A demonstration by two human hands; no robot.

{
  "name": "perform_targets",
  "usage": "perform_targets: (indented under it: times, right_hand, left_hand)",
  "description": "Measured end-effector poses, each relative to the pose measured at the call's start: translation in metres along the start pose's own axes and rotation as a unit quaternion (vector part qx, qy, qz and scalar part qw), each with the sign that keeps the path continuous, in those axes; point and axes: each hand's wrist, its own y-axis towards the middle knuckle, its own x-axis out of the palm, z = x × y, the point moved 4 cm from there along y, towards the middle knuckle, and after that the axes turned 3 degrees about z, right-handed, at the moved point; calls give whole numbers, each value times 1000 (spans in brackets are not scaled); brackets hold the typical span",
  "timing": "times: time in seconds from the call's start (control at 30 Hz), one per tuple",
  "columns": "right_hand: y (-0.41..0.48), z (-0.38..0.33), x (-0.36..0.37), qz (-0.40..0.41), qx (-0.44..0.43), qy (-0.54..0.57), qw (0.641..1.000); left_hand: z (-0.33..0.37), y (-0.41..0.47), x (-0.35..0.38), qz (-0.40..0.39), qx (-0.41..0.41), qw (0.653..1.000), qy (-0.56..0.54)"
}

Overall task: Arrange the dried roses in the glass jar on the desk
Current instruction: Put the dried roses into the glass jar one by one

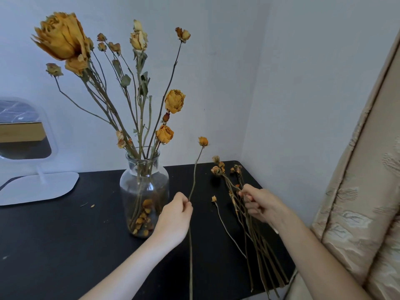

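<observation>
Yellow-orange dried roses (pixel 62 37) (clear jar (pixel 144 187)), black desk (pixel 65 245).

White-framed mirror (pixel 23 131) on a flat base (pixel 43 187) at my left; beige patterned fabric (pixel 357 202) at my right, pale wall (pixel 227 72) behind.

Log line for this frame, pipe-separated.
left hand grips single rose stem, upright beside glass jar | right hand grips stem bundle, right edge of desk | jar holds dried roses

1. A clear glass jar (pixel 144 191) is stood upright on the black desk (pixel 65 245), filled with tall dried roses (pixel 175 101).
2. A single rose (pixel 203 141) is held upright just beside it.
3. Loose roses (pixel 257 241) are spread farther right.
</observation>
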Motion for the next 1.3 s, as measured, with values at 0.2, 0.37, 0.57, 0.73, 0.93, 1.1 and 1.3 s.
perform_targets:
  times: [0.2, 0.37, 0.57, 0.73, 0.93, 1.1, 1.3]
  right_hand:
    - [-2, 5, 10, -105, 80, 103, 986]
    - [-11, -1, 15, -154, 99, 156, 971]
    - [-18, -16, 25, -154, 21, 102, 983]
    - [-30, -31, 38, -138, -61, 1, 988]
    - [-54, -48, 58, -116, -169, -102, 973]
    - [-69, -54, 72, -106, -206, -126, 964]
    - [-85, -57, 88, -123, -221, -128, 959]
  left_hand:
    - [7, -1, -22, 39, 27, 999, -16]
    - [23, -6, -32, 56, 58, 995, -50]
    - [50, -23, -51, 79, 146, 984, -68]
    - [61, -41, -70, 90, 194, 975, -68]
    - [66, -59, -104, 151, 191, 963, -114]
    - [65, -71, -137, 232, 201, 938, -161]
    - [86, -72, -169, 278, 237, 916, -164]
